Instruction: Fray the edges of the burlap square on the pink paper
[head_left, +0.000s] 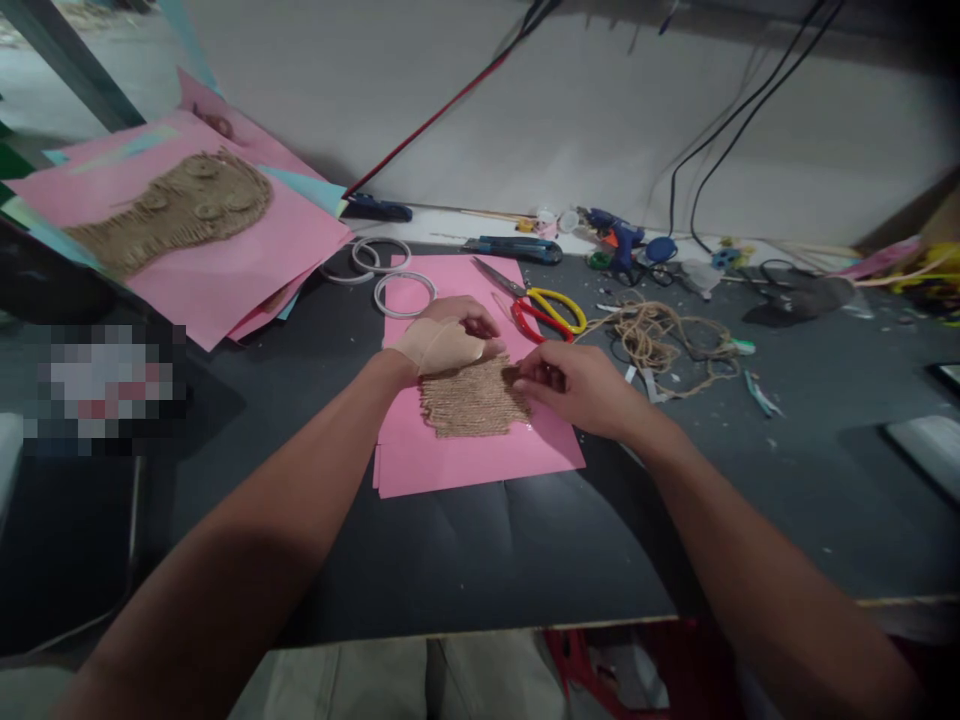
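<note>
A patch of woven jute twine (472, 402) lies on a pink paper sheet (480, 472) in the middle of the dark table. My left hand (444, 338), with a beige bandage across its back, rests just above the patch's top edge, fingers curled toward the right. My right hand (566, 385) sits at the patch's upper right edge, with thumb and fingers pinched on the jute there. Whether my left hand holds anything is hidden by its fingers.
Scissors with yellow and red handles (547, 315) lie by the pink sheet, near white rings (394, 285). Loose twine (652, 340) sprawls to the right. A glue gun (616, 235) and box cutter (517, 249) lie behind. Stacked pink sheets hold a larger jute piece (169, 212) at left.
</note>
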